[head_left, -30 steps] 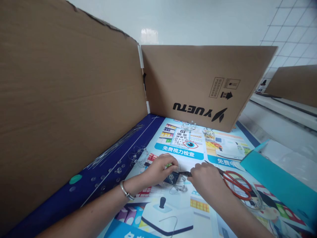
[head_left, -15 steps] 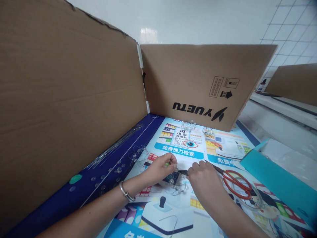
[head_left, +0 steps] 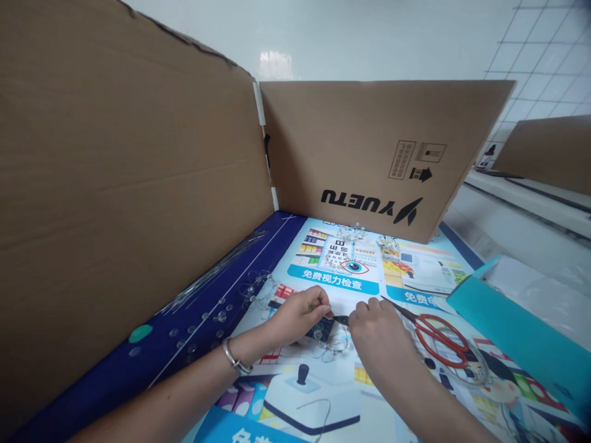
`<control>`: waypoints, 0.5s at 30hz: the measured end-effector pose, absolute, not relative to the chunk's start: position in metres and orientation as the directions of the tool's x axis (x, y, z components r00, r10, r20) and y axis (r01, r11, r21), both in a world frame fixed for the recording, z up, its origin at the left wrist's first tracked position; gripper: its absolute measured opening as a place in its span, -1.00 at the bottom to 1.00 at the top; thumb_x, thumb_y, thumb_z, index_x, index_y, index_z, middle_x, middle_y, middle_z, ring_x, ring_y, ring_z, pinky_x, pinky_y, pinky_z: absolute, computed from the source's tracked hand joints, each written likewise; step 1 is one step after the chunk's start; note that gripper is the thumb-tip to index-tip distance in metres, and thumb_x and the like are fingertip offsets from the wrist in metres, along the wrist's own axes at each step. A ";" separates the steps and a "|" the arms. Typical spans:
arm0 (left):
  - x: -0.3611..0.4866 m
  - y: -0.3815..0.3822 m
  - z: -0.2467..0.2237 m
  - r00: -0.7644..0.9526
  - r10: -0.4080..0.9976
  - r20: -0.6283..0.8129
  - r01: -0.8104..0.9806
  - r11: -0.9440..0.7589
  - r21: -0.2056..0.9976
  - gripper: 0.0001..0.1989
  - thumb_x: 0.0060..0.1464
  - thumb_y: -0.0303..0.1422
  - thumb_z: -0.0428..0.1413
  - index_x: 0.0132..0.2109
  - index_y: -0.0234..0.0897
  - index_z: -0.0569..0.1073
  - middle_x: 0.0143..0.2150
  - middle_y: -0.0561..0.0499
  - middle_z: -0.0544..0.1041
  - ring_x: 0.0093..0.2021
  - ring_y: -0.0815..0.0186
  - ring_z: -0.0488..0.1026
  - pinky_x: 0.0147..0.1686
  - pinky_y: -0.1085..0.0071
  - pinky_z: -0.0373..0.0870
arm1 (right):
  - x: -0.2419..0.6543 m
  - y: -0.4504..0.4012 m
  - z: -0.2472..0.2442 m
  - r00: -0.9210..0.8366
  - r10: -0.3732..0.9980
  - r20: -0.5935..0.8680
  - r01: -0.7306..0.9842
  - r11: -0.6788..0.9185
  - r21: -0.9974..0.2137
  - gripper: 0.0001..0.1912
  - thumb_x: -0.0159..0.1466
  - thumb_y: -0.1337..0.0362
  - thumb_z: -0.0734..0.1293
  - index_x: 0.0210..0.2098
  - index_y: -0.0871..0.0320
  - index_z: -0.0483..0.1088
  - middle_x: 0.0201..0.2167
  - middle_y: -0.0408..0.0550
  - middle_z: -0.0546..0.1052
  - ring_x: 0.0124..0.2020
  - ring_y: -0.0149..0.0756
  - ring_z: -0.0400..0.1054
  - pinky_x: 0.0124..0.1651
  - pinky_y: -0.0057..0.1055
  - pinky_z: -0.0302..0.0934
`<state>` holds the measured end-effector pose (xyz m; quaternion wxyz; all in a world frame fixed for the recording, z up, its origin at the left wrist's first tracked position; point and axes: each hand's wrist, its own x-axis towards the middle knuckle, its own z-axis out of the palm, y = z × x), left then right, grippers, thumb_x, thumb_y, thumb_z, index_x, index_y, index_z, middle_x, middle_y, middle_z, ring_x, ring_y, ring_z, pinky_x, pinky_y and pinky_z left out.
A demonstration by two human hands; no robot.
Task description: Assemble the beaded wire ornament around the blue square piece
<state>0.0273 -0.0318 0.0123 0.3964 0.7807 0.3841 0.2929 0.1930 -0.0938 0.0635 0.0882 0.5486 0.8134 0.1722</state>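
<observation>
My left hand (head_left: 307,312) is closed, with thumb and fingertips pinching a thin wire. Loops of this beaded wire (head_left: 335,349) hang beneath it, a few clear beads among them. My right hand (head_left: 376,329) is wrapped around pliers (head_left: 340,320), whose dark pointed jaws reach toward the left fingertips; the handles are hidden in the palm. Whether the jaws grip the wire is too small to tell. Just right of that hand, red-handled scissors (head_left: 441,340) lie on the printed sheet, their blades pointing up and left. A coil of clear tubing or wire (head_left: 482,372) lies partly under the scissors.
Loose clear beads (head_left: 222,316) and straight wires (head_left: 210,277) lie on the dark blue strip at left, near a green disc (head_left: 141,333). Finished-looking beaded wire clusters (head_left: 351,234) sit by the cardboard panel (head_left: 369,154). A teal box (head_left: 517,338) stands at right.
The hands stay almost in place. The wire loops and bead under my left hand have shifted slightly, and the plier jaws sit a little differently by the fingertips.
</observation>
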 end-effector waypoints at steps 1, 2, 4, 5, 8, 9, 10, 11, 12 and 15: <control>0.027 -0.031 0.011 0.539 0.828 0.156 0.357 -0.392 0.848 -0.92 0.09 -0.38 -0.04 -0.29 -0.26 0.32 -0.37 0.06 0.48 -0.38 0.39 0.39 -0.39 0.50 0.25 | 0.193 -0.094 0.064 -0.386 0.921 0.046 0.861 0.342 0.377 -0.82 0.05 0.56 0.25 -0.43 0.25 0.44 -0.50 0.06 0.42 -0.39 -0.17 0.28 -0.42 -0.31 -0.05; 0.027 -0.030 0.010 0.542 0.825 0.161 0.348 -0.395 0.850 -0.92 0.09 -0.37 -0.04 -0.29 -0.27 0.32 -0.38 0.06 0.47 -0.38 0.39 0.38 -0.39 0.50 0.25 | 0.194 -0.094 0.064 -0.389 0.920 0.047 0.860 0.345 0.376 -0.82 0.05 0.56 0.25 -0.43 0.25 0.44 -0.50 0.06 0.42 -0.39 -0.17 0.28 -0.41 -0.31 -0.05; 0.026 -0.027 0.009 0.535 0.824 0.186 0.340 -0.412 0.846 -0.92 0.08 -0.37 -0.02 -0.32 -0.27 0.33 -0.42 0.08 0.43 -0.40 0.40 0.34 -0.40 0.50 0.25 | 0.194 -0.094 0.064 -0.389 0.920 0.055 0.863 0.343 0.370 -0.82 0.06 0.56 0.25 -0.43 0.24 0.44 -0.49 0.05 0.42 -0.38 -0.17 0.28 -0.40 -0.31 -0.05; 0.025 -0.026 0.009 0.527 0.825 0.203 0.340 -0.424 0.840 -0.92 0.08 -0.38 -0.02 -0.34 -0.28 0.33 -0.43 0.08 0.41 -0.41 0.41 0.32 -0.40 0.50 0.24 | 0.194 -0.094 0.064 -0.386 0.921 0.062 0.867 0.338 0.367 -0.82 0.06 0.55 0.24 -0.43 0.24 0.44 -0.49 0.05 0.42 -0.38 -0.16 0.28 -0.40 -0.31 -0.05; 0.023 -0.024 0.008 0.515 0.827 0.225 0.345 -0.440 0.829 -0.92 0.06 -0.39 0.00 -0.37 -0.29 0.34 -0.45 0.10 0.36 -0.43 0.42 0.28 -0.41 0.50 0.23 | 0.196 -0.094 0.063 -0.381 0.922 0.074 0.874 0.332 0.354 -0.82 0.06 0.55 0.24 -0.45 0.24 0.44 -0.50 0.05 0.41 -0.39 -0.16 0.28 -0.41 -0.31 -0.06; 0.023 -0.024 0.008 0.514 0.829 0.219 0.347 -0.435 0.831 -0.92 0.06 -0.40 0.00 -0.36 -0.29 0.34 -0.45 0.09 0.36 -0.43 0.42 0.27 -0.41 0.50 0.23 | 0.196 -0.093 0.063 -0.382 0.921 0.073 0.874 0.335 0.351 -0.82 0.06 0.55 0.24 -0.46 0.24 0.44 -0.50 0.05 0.41 -0.39 -0.16 0.28 -0.41 -0.31 -0.06; 0.023 -0.024 0.008 0.514 0.831 0.212 0.348 -0.428 0.834 -0.92 0.06 -0.40 -0.01 -0.36 -0.29 0.34 -0.44 0.09 0.37 -0.42 0.41 0.28 -0.40 0.49 0.24 | 0.197 -0.093 0.062 -0.385 0.920 0.069 0.874 0.340 0.348 -0.82 0.06 0.55 0.24 -0.46 0.23 0.44 -0.50 0.05 0.41 -0.39 -0.16 0.28 -0.41 -0.31 -0.06; 0.023 -0.024 0.007 0.514 0.832 0.208 0.345 -0.422 0.838 -0.93 0.06 -0.40 -0.01 -0.35 -0.29 0.34 -0.43 0.08 0.38 -0.41 0.41 0.29 -0.38 0.48 0.25 | 0.197 -0.093 0.062 -0.388 0.919 0.065 0.872 0.343 0.348 -0.82 0.06 0.55 0.24 -0.46 0.23 0.43 -0.50 0.05 0.41 -0.39 -0.16 0.28 -0.41 -0.31 -0.06; 0.023 -0.024 0.007 0.511 0.834 0.206 0.339 -0.416 0.844 -0.93 0.06 -0.40 0.00 -0.35 -0.29 0.35 -0.42 0.08 0.39 -0.39 0.40 0.30 -0.36 0.47 0.26 | 0.198 -0.093 0.061 -0.391 0.918 0.061 0.870 0.347 0.350 -0.83 0.06 0.55 0.24 -0.45 0.23 0.43 -0.50 0.05 0.41 -0.39 -0.16 0.28 -0.40 -0.31 -0.06; 0.024 -0.025 0.002 0.498 0.842 0.208 0.296 -0.390 0.872 -0.92 0.07 -0.39 0.01 -0.33 -0.30 0.36 -0.38 0.05 0.42 -0.35 0.39 0.34 -0.31 0.44 0.28 | 0.199 -0.092 0.060 -0.400 0.914 0.062 0.863 0.353 0.361 -0.83 0.07 0.54 0.24 -0.44 0.23 0.43 -0.49 0.05 0.42 -0.39 -0.17 0.27 -0.40 -0.31 -0.04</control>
